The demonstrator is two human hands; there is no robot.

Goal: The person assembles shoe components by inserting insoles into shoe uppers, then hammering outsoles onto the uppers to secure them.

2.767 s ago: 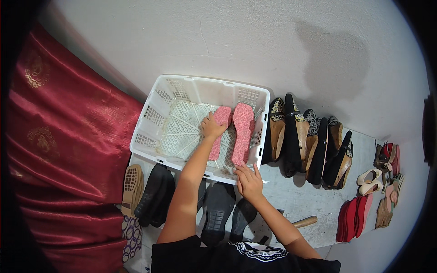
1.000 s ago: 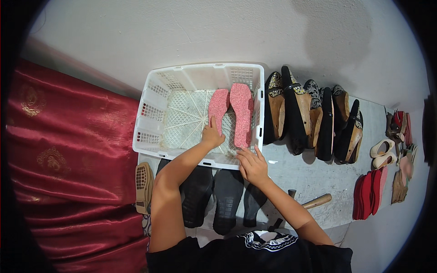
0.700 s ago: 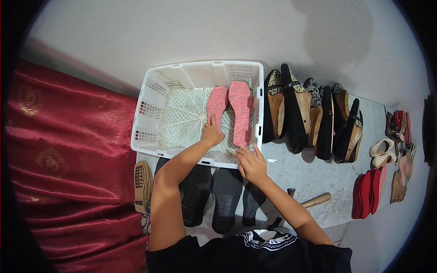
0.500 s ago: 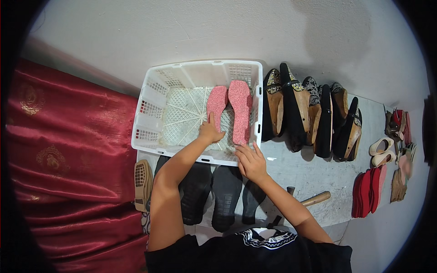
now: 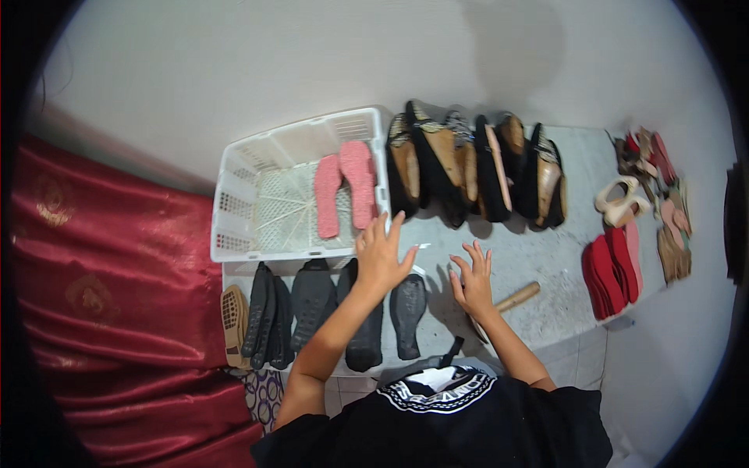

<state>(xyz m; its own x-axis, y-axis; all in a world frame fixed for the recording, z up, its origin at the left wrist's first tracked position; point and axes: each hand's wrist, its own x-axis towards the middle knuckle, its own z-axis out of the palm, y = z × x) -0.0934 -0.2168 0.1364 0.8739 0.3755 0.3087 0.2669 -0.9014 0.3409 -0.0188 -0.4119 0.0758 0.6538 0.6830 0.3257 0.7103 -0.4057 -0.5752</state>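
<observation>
Two pink speckled insoles [image 5: 359, 183] lie side by side at the right end of a white plastic basket [image 5: 290, 255]. My left hand [image 5: 380, 261] is by the basket's front right corner, fingers apart and holding nothing. To its right my right hand [image 5: 473, 287] hovers over the table, also empty with spread fingers. Just below the right hand rests a hammer with a wooden handle [image 5: 519, 296], its head partly hidden by my wrist. Several black shoe soles [image 5: 314, 304] line the table's front edge, one behind my left forearm. A smaller black sole [image 5: 407, 316] lies between my arms.
Black shoes with wooden lasts inside [image 5: 441, 160] stand along the wall, right of the basket. Farther right are red soles [image 5: 611, 269], cream shoes [image 5: 621, 201] and tan pieces [image 5: 674, 253]. Beige soles [image 5: 232, 324] sit at the left edge, beside a red curtain [image 5: 117, 257].
My left hand has left the insoles and come out of the basket to the right. My right hand has moved off the basket rim, rightward. The whole view has shifted.
</observation>
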